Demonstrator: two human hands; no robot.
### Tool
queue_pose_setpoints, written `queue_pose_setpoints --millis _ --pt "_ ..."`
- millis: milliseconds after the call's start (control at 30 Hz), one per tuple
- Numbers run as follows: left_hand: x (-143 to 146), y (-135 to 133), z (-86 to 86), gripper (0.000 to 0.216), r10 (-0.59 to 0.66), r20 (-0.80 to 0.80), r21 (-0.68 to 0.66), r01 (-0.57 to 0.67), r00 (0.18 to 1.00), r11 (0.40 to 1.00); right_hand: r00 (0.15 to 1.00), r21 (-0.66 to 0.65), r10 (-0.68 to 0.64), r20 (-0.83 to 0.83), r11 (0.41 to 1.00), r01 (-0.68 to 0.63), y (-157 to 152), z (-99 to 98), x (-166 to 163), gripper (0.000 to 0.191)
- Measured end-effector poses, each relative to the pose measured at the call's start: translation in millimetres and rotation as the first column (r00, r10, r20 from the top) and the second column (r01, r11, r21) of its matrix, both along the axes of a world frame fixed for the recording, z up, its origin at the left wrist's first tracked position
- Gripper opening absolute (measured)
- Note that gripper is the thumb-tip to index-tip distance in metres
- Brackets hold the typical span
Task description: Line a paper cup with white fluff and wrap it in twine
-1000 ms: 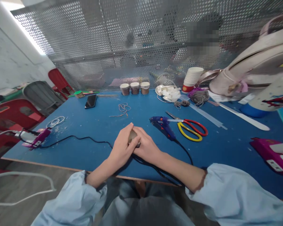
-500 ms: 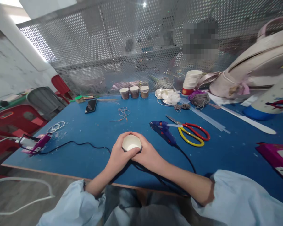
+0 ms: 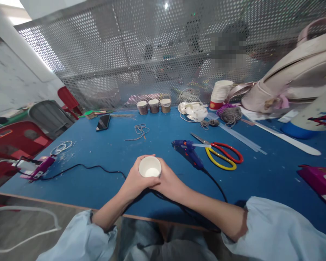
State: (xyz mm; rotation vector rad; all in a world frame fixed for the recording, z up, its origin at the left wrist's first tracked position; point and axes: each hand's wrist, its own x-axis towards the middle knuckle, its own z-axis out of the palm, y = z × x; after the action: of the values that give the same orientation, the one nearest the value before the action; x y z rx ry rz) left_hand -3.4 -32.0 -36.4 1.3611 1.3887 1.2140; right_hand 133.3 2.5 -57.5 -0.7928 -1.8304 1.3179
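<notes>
Between the two hands, the small cup (image 3: pixel 149 166) has tipped since a second ago: then a grey-brown surface showed through a gap between the hands, and now its round white mouth lies open toward the camera. Both hands have stayed near the front edge.

Fingers (image 3: pixel 153 181) of the left hand (image 3: pixel 134 181) grasp the cup from its nine o'clock side, a thumb lying across at six; the right hand (image 3: pixel 170 181) wraps it from three. Whether the cup's base touches the tabletop (image 3: pixel 105 148) cannot be told, as the hands hide it.

Taking the cup as the dial's centre, a blue glue gun (image 3: pixel 188 152) lies near the right hand, between two and three o'clock. Just beyond it are scissors (image 3: pixel 224 155) with one red and one yellow handle, at about three. A loose tangle of grey cord (image 3: pixel 141 129) lies between eleven and twelve.

Farther out, a dark phone (image 3: pixel 103 123) lies at ten, and three small cups (image 3: pixel 153 106) stand in a row at twelve. Grey and purple yarn (image 3: pixel 230 115) sits at two, near a stack of paper cups (image 3: pixel 221 95). Toward nine is a purple power strip (image 3: pixel 45 165), with a black cable (image 3: pixel 83 165) running toward the hands.
</notes>
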Motion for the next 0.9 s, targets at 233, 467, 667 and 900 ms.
queue_pose_setpoints --millis 233,467,667,900 --pt "0.9 0.3 -7.0 0.080 -0.006 -0.002 0.042 0.006 1.000 0.999 1.000 0.085 0.003 -0.023 0.996 -0.001 0.7 -9.0 -1.9 0.063" --pt "4.4 -0.9 -7.4 0.069 0.026 -0.028 0.071 -0.024 0.999 0.997 0.973 0.216 -0.115 0.199 0.974 0.071 -1.3 0.1 0.1 0.058" --pt "2.4 2.0 -13.8 0.070 0.003 0.018 0.117 -0.005 1.000 0.993 0.926 0.359 -0.178 0.334 0.932 0.049 -2.9 3.5 2.7 0.057" --pt "-15.5 10.3 -7.0 0.070 -0.213 0.080 0.072 0.207 0.974 0.976 0.905 0.426 -0.217 0.367 0.904 0.044 -9.1 7.3 1.2 0.054"
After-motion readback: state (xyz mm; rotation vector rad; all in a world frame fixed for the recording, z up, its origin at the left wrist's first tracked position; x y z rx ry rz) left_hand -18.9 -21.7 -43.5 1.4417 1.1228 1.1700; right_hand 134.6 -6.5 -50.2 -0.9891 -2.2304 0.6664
